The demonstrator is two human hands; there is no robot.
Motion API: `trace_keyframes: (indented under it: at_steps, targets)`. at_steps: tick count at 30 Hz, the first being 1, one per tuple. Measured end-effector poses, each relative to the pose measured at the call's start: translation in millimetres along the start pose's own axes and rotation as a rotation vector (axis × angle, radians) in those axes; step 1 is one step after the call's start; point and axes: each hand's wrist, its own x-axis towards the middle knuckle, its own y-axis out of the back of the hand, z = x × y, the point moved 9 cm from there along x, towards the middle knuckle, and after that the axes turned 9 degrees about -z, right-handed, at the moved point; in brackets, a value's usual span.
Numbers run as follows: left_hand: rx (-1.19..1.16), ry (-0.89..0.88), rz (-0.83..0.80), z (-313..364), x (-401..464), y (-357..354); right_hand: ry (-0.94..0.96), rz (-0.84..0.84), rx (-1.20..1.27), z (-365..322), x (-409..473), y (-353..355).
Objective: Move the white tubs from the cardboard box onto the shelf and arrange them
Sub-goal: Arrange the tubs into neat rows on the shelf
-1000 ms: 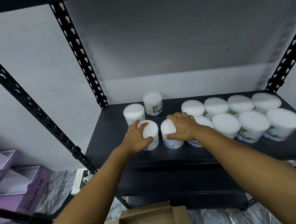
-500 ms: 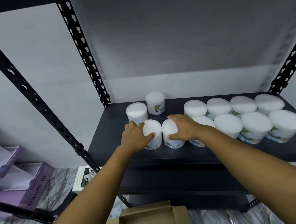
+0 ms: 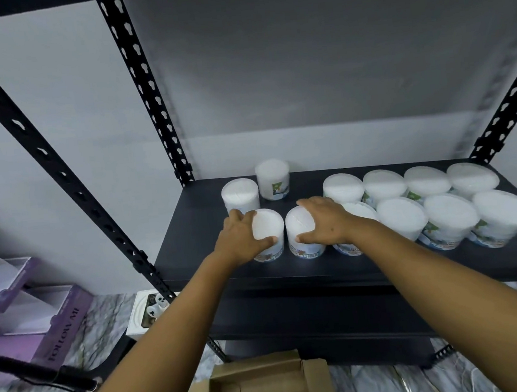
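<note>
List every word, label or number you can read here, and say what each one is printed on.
"FOLLOW ME": on the side of the purple box on the floor at left, running sideways.
Printed labels on the white tubs: coloured pictures and small text, too blurred to read.
Cardboard box: no print visible.

White tubs (image 3: 402, 224): twelve, upright on the black shelf (image 3: 191, 234).
Cardboard box (image 3: 269, 387): open, on the floor below.

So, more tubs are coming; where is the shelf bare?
Bare: the shelf left of the left hand, and the back strip between the lone rear tub and the right-hand rows. Crowded: that right-hand block.
</note>
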Motion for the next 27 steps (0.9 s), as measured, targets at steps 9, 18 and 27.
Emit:
trace_keyframes:
  at_steps: [9,18,27]
  targets:
    - [-0.084,-0.120,-0.116,-3,6,-10,0.006,-0.053,0.003,-2,1,-3]
    - [-0.123,-0.046,-0.026,-3,8,-3,0.009,-0.066,-0.024,-4,2,-4]
    - [-0.201,-0.160,-0.071,2,1,-1,-0.020,-0.062,0.020,-2,1,-3]
